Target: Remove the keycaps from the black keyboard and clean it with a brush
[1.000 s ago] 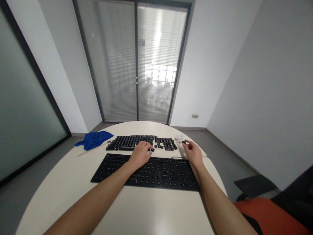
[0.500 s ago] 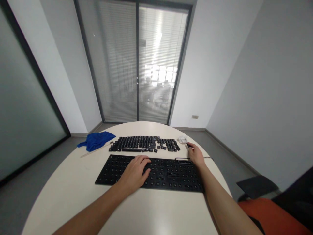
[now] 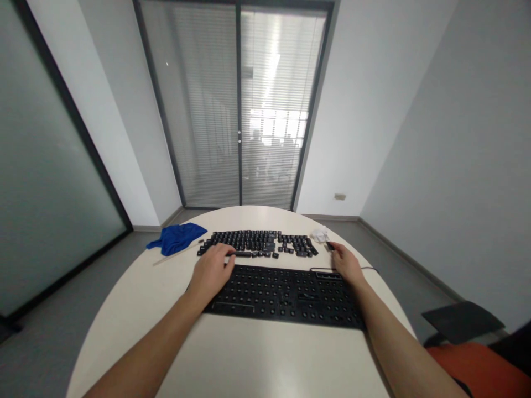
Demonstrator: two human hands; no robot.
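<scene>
A black keyboard base (image 3: pixel 286 298) with its keycaps off lies across the table in front of me, showing rows of bare switch posts. Beyond it, loose black keycaps (image 3: pixel 253 239) are laid out in keyboard order. My left hand (image 3: pixel 213 272) reaches over the base's left end, its fingers at the near row of keycaps by the long space bar keycap (image 3: pixel 243 255). Thumb and index finger look apart, with nothing seen between them. At the base's far right corner, my right hand (image 3: pixel 347 264) pinches a small black object (image 3: pixel 330 245), mostly hidden by the fingers.
A blue cloth (image 3: pixel 176 239) lies at the table's left, beside a thin brush-like stick (image 3: pixel 178 252). Crumpled white tissue (image 3: pixel 319 235) sits past my right hand. A cable (image 3: pixel 369 268) runs off the right edge. An orange-seated chair (image 3: pixel 477 359) stands at the right.
My left hand has moved left and away from me, from over the middle of the keyboard base to the keycap row. My right hand keeps its pinch; the view has turned slightly left.
</scene>
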